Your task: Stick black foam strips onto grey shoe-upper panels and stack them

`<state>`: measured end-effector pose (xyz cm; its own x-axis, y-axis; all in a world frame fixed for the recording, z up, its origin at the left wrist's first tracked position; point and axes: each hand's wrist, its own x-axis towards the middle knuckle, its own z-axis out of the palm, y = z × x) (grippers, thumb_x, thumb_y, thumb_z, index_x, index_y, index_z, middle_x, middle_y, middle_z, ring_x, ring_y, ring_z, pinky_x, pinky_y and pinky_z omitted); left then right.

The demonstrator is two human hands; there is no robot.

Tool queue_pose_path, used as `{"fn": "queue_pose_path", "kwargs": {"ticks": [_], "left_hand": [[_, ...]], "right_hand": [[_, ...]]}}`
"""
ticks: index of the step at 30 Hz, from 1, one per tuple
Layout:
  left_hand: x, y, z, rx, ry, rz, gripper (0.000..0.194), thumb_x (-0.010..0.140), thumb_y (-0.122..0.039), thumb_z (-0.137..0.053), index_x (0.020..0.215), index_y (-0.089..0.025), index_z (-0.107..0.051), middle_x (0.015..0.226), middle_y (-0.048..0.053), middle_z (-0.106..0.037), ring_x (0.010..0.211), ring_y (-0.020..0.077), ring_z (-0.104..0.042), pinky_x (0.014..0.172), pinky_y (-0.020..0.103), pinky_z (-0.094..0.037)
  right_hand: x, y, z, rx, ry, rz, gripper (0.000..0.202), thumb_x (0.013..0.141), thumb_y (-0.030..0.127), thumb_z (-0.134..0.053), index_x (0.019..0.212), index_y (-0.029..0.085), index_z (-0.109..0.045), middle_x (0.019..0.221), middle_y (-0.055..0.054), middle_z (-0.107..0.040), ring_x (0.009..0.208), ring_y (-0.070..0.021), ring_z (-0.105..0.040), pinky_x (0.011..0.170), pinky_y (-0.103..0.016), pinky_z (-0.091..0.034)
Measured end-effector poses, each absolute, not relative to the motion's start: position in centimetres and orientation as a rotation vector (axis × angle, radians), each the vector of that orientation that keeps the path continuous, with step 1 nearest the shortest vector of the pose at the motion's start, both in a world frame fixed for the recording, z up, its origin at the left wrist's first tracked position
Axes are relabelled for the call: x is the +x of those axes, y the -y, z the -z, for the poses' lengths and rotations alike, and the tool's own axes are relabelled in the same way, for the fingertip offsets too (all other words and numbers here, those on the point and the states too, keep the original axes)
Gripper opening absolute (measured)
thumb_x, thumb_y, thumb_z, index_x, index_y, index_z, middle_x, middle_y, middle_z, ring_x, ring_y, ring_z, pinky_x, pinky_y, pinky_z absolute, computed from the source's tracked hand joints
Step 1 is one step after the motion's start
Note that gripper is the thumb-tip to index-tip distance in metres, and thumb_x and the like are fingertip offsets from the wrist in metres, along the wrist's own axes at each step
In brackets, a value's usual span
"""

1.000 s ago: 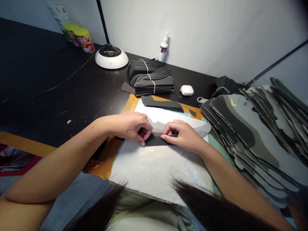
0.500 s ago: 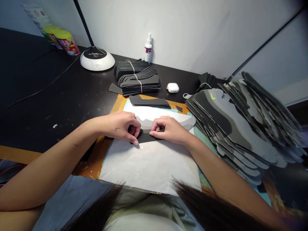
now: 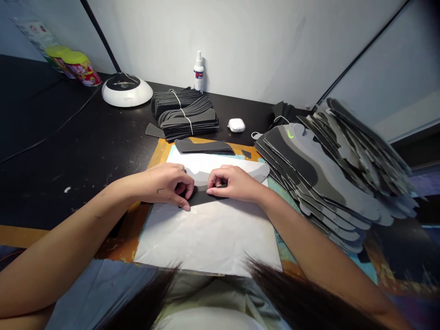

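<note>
A flat grey shoe-upper piece [image 3: 259,170] lies on a white sheet of paper [image 3: 206,238], with a dark strip [image 3: 201,199] along its near edge. My left hand [image 3: 168,183] pinches the left end of the dark strip between thumb and curled fingers. On the strip's right part, my right hand [image 3: 232,183] also pinches, fingertips pressed together. Both hands hide much of the strip and its outer ends. Just beyond the paper rests a small stack of dark cut pieces [image 3: 204,147].
Rubber-banded bundles of dark pieces [image 3: 189,117] sit behind the paper. A pile of layered grey uppers [image 3: 309,169] spreads at the right. Farther back are a white spray bottle [image 3: 198,75], a small white case [image 3: 236,125], a lamp base [image 3: 127,94] and snack tubs [image 3: 80,68].
The whole scene has shifted slightly left in view as the head turned a little. Both hands keep their pinches on the dark strip, with hardly any movement.
</note>
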<state>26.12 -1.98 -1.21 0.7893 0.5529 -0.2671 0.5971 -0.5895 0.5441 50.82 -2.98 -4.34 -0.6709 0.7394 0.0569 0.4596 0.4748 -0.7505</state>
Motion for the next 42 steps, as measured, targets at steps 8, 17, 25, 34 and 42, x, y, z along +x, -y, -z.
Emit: {"fn": "queue_pose_path", "kwargs": {"ticks": [8, 17, 25, 34, 42], "left_hand": [[25.9, 1.9, 1.5, 2.326, -0.83, 0.082, 0.029, 0.078, -0.052, -0.078, 0.084, -0.024, -0.074, 0.077, 0.001, -0.059, 0.074, 0.0159, -0.052, 0.065, 0.023, -0.036], [25.9, 2.0, 1.5, 2.324, -0.825, 0.097, 0.028, 0.079, -0.051, -0.077, 0.084, -0.024, -0.073, 0.077, 0.001, -0.058, 0.074, 0.0156, -0.052, 0.065, 0.022, -0.037], [25.8, 1.8, 1.6, 2.368, -0.764, 0.064, 0.029, 0.08, -0.052, -0.076, 0.083, -0.024, -0.072, 0.075, 0.001, -0.056, 0.073, 0.0156, -0.051, 0.065, 0.023, -0.036], [26.2, 1.8, 1.9, 2.358, -0.546, -0.076, 0.021, 0.087, -0.036, -0.072, 0.101, -0.022, -0.069, 0.095, 0.006, -0.065, 0.092, 0.0195, -0.055, 0.081, 0.026, -0.041], [26.5, 1.9, 2.5, 2.43, -0.518, -0.155, 0.027, 0.093, -0.036, -0.066, 0.119, -0.028, -0.069, 0.086, 0.003, -0.065, 0.084, 0.0169, -0.055, 0.079, 0.025, -0.041]], "right_hand": [[51.3, 2.9, 3.9, -1.013, 2.358, -1.055, 0.01, 0.081, 0.02, -0.075, 0.077, 0.017, -0.066, 0.071, 0.002, -0.06, 0.071, -0.0129, -0.053, 0.063, -0.023, -0.035], [51.3, 3.0, 4.0, -1.019, 2.314, -1.086, 0.01, 0.081, 0.02, -0.074, 0.076, 0.016, -0.066, 0.07, 0.002, -0.061, 0.067, -0.0114, -0.052, 0.061, -0.022, -0.035], [51.4, 2.8, 4.3, -1.025, 2.287, -1.132, 0.011, 0.08, 0.023, -0.074, 0.076, 0.018, -0.066, 0.07, 0.002, -0.06, 0.069, -0.0126, -0.053, 0.061, -0.023, -0.035], [51.2, 2.9, 4.1, -1.003, 2.386, -1.013, 0.011, 0.081, 0.019, -0.073, 0.074, 0.018, -0.064, 0.07, 0.001, -0.061, 0.071, -0.0135, -0.052, 0.065, -0.024, -0.035], [51.7, 2.7, 3.6, -0.923, 2.453, -1.013, 0.005, 0.084, 0.016, -0.066, 0.081, 0.02, -0.068, 0.075, 0.0, -0.065, 0.078, -0.0154, -0.056, 0.07, -0.025, -0.038]]}}
